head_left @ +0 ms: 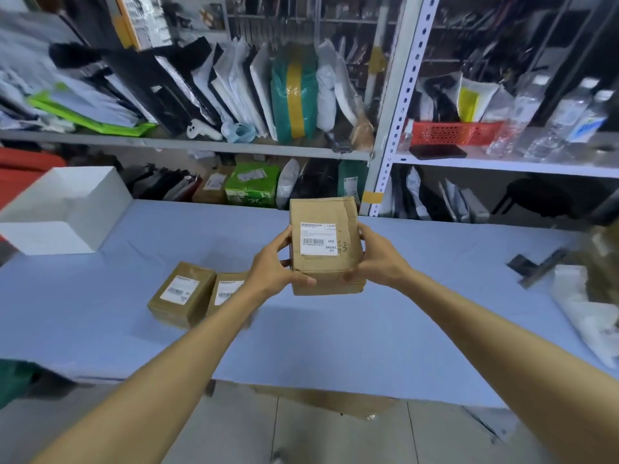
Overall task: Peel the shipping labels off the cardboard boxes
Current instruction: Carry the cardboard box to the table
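Label (318, 238) "MXRC 03" on cardboard box (323, 209)

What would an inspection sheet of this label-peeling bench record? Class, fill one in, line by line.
Surface: pale blue tabletop, flat.
Job's things: brown cardboard held box, lifted, white shipping label unpeeled, facing the camera; brown cardboard left box and brown cardboard middle box lie side by side on the tabletop, labels on.
Clutter: open white square box far left; blurred white plastic bag right.
Hands: left hand and right hand grip the held box's sides.
Cables: nothing seen.
Surroundings: grey metal shelving crammed with parcels.
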{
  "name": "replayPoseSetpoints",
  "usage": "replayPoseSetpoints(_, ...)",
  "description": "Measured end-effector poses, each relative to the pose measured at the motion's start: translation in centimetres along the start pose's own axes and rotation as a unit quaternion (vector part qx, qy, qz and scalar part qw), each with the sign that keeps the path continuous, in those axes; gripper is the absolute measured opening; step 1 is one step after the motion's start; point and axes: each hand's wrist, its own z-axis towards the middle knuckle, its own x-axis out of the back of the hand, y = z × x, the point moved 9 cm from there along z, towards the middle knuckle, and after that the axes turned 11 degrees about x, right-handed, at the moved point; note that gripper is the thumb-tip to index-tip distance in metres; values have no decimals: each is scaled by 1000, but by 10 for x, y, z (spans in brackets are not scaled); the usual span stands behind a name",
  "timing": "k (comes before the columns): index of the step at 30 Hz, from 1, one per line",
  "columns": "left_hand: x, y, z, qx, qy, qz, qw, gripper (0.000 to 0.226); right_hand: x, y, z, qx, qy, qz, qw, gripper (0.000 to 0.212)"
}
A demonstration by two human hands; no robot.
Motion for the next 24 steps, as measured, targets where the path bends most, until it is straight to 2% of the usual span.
replayPoseSetpoints(10, 18, 7, 83, 18, -12, -2, 1000, 120, 2, 22, 85, -6, -3, -3, 1000, 95)
replayPoseSetpoints(16, 23, 9, 110, 31, 0, 2, 1000, 117, 2, 32, 118, 15, -16, 4, 1000, 102)
replayPoseSetpoints(24, 21, -6, 126, 43, 1, -11, 999, 118, -10, 51, 136, -8, -30, 0, 1000, 105)
